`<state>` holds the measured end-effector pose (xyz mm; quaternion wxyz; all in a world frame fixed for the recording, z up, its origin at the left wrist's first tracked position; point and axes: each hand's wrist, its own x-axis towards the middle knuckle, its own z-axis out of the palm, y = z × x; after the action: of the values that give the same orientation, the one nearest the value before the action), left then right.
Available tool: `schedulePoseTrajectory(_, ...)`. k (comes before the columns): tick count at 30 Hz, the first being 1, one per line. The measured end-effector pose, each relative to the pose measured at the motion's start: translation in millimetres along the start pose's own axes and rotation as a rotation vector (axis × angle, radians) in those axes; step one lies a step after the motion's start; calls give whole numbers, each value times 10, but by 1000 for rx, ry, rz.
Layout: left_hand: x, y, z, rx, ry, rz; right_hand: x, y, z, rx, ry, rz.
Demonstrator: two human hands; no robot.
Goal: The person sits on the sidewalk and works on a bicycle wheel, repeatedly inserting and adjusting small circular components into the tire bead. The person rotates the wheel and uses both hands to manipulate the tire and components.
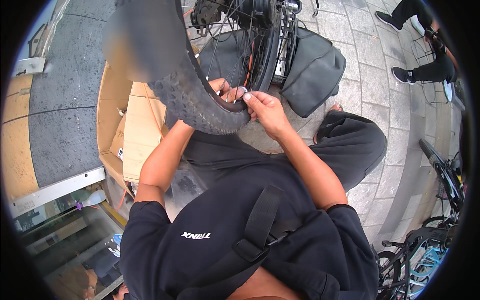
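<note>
A bicycle wheel with a thick knobby black tyre (220, 122), thin spokes and a dark hub (257, 15) fills the upper middle, its top left partly blurred. My right hand (265, 112) is at the inner rim, with thumb and fingers pinched on a small silver piece (243, 90). My left hand (222, 87) reaches behind the tyre to the same spot, its fingers closed beside the spokes, partly hidden by the tyre; what it holds is unclear.
An open cardboard box (137, 135) lies left, beside a metal-edged surface (60, 125). A dark grey bag (312, 72) rests on paving beyond the wheel. Another person's legs (427, 75) show at upper right; parked bicycles (420, 250) line the lower right.
</note>
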<state>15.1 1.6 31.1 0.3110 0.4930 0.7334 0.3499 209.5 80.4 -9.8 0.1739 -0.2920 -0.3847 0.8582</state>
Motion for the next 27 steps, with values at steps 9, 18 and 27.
schedulePoseTrajectory(9, -86, 223, 48, -130, -35, -18, 54, -22, -117, 66, -12, 104)
schedulePoseTrajectory(18, 150, 104, -81, -921, -539, -185, 81, -67, -158, 120, -95, 113)
schedulePoseTrajectory(27, 181, 66, -103, -954, -577, -273, -20, -120, -159, 227, -17, 84)
